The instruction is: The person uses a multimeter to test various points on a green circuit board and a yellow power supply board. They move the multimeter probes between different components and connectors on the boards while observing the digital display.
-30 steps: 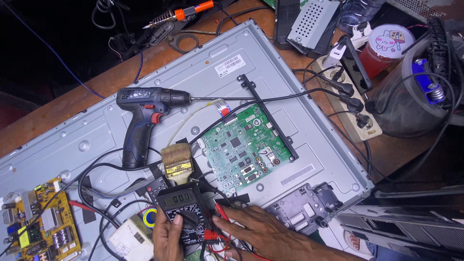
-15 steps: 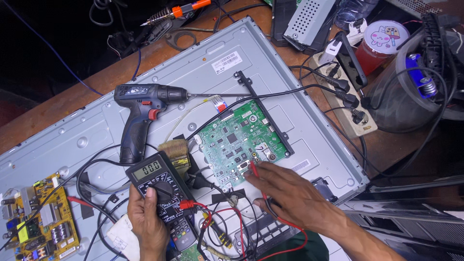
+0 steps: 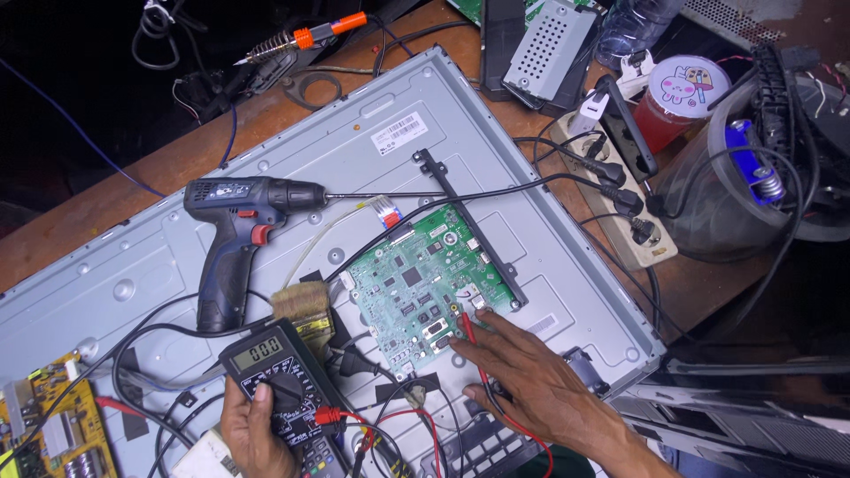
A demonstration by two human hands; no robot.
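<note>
Head camera view, looking down on a wooden tabletop (image 3: 97, 208) that carries a large grey metal back panel of a flat screen (image 3: 292, 150), lying flat and slanted across the view.

A small white rectangular label (image 3: 398, 133) with dark print sits on the upper middle of the panel. Past the panel's far right, a round white lid with a pink cartoon picture (image 3: 695, 81) tops a red cup. A white power strip (image 3: 620, 208) with black plugs lies beside it.

A green circuit board (image 3: 421, 288) is fixed near the panel's centre. A dark blue cordless drill (image 3: 235, 235) lies on the panel to its left, and a flat paintbrush (image 3: 301, 305) lies between drill and board. A yellow circuit board (image 3: 49, 434) shows at the lower left edge. An orange-handled soldering iron (image 3: 305, 37) rests at the top.

The left hand (image 3: 252, 429), at the bottom edge, wraps its fingers around the lower body of a black multimeter (image 3: 274, 381), thumb lying on its face by the dial; the grey display faces up.

The right hand (image 3: 531, 385) rests on the panel just below the green board, fingers loosely curled round a red test probe (image 3: 467, 329), pinching it. The probe's tip touches the board's lower right corner. Its red lead (image 3: 522, 434) trails back under the hand.
</note>
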